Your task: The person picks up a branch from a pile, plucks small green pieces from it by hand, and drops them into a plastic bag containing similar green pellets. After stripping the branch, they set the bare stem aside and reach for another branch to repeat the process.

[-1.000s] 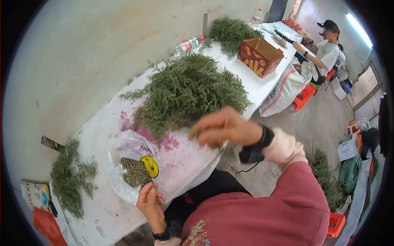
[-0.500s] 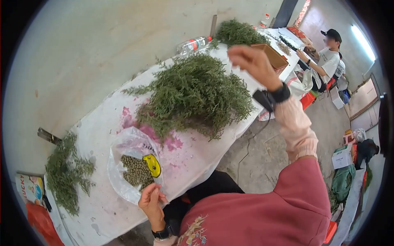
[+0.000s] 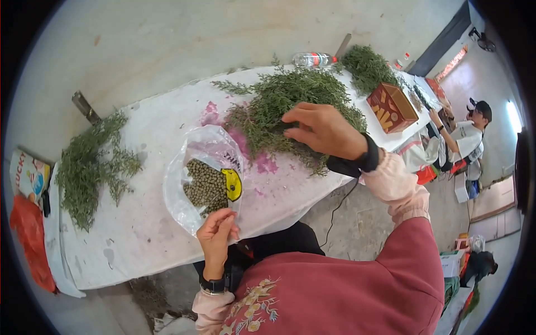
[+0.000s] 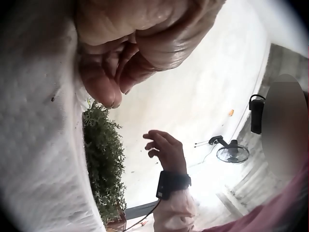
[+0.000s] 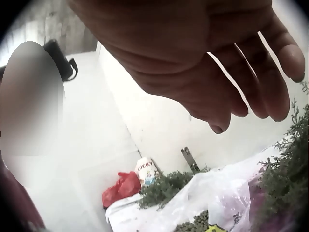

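A clear plastic bag [image 3: 177,184] lies open on the table, with many small round green-brown seeds [image 3: 204,187] inside and a yellow smiley print [image 3: 231,184] on its side. My left hand [image 3: 218,237] is at its near edge, thumb and fingers pinching the rim. Farther along the table spreads a large heap of leafy green sprigs [image 3: 307,89]. Above the heap's near side hovers my right hand [image 3: 329,131], fingers loosely bent and apart. The right wrist view shows nothing in that hand's fingers [image 5: 270,92].
Another bunch of sprigs [image 3: 92,167] lies at the left end, near a red plastic bag [image 3: 33,240]. Beyond the big heap stand a lying bottle [image 3: 312,59], more greenery [image 3: 368,70] and a red-brown box [image 3: 391,109]. Another person [image 3: 469,137] sits at the far end.
My right hand swung up and away toward the box, then came back over the heap. The left hand stays at the bag's edge. The head view has turned.
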Tool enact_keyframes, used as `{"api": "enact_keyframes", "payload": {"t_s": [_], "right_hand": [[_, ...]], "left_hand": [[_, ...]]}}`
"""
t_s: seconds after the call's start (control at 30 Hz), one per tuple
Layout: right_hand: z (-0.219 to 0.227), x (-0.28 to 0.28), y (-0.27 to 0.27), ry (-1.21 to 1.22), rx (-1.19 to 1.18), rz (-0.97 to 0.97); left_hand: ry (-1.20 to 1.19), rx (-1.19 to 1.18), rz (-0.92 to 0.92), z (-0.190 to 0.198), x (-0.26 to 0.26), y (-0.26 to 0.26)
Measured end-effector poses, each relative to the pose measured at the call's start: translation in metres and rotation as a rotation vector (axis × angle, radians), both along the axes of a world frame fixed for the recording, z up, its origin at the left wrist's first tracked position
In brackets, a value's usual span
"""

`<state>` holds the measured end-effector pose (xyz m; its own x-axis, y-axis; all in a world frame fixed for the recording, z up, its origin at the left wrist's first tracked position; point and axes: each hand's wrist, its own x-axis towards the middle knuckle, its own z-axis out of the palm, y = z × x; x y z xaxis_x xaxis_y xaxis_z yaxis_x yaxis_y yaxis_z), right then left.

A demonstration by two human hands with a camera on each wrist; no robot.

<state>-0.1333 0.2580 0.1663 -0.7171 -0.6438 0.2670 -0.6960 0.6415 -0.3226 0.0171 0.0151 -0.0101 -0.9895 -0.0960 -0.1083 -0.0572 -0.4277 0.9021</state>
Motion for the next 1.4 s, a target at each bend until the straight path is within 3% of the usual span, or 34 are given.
{"api": "enact_keyframes", "payload": {"t_s": [0.13, 0.27, 0.33, 0.47, 0.53, 0.77, 0.83, 0.93, 1.0, 1.07, 1.13, 1.23, 1.33, 1.4], "right_hand": [[-0.021, -0.036, -0.041, 0.293, 0.086, 0.091], [-0.030, -0.095, -0.076, 0.292, 0.197, 0.126], [-0.035, -0.141, -0.085, 0.228, 0.344, 0.035], [-0.100, -0.230, -0.088, 0.164, 0.307, 0.003], [-0.124, -0.258, -0.095, 0.087, 0.284, -0.209], [-0.143, -0.272, -0.126, 0.035, 0.449, -0.334], [-0.147, -0.270, -0.131, 0.046, 0.476, -0.342], [-0.133, -0.260, -0.135, 0.027, 0.384, -0.118], [-0.105, -0.254, -0.142, 0.279, 0.284, -0.040], [-0.051, -0.221, -0.141, 0.063, -0.319, 0.005], [0.009, -0.166, -0.133, 0.072, -0.453, 0.034], [0.050, -0.083, -0.112, 0.232, -0.328, 0.083], [0.034, -0.026, -0.090, 0.398, -0.155, 0.178], [0.011, 0.009, -0.069, 0.031, -0.168, 0.146]], "left_hand": [[0.023, -0.021, -0.010, -0.006, 0.004, -0.001], [0.024, -0.004, -0.028, -0.003, 0.002, -0.002], [0.024, 0.006, -0.045, -0.002, 0.002, -0.003], [0.031, -0.021, -0.050, 0.000, 0.004, -0.003], [0.052, -0.020, -0.050, -0.003, 0.005, -0.005], [0.054, 0.013, -0.111, -0.003, 0.003, -0.007], [0.052, 0.043, -0.134, 0.000, 0.002, -0.009], [0.047, 0.072, -0.143, 0.001, -0.001, -0.014], [0.047, 0.098, -0.159, 0.000, -0.001, -0.013], [0.048, 0.102, -0.173, -0.001, -0.001, -0.014], [0.061, 0.101, -0.186, 0.000, -0.001, -0.015], [0.068, 0.110, -0.182, -0.003, 0.000, -0.016], [0.083, 0.111, -0.180, -0.004, 0.000, -0.014], [0.091, 0.092, -0.158, -0.004, 0.001, -0.013]]}}
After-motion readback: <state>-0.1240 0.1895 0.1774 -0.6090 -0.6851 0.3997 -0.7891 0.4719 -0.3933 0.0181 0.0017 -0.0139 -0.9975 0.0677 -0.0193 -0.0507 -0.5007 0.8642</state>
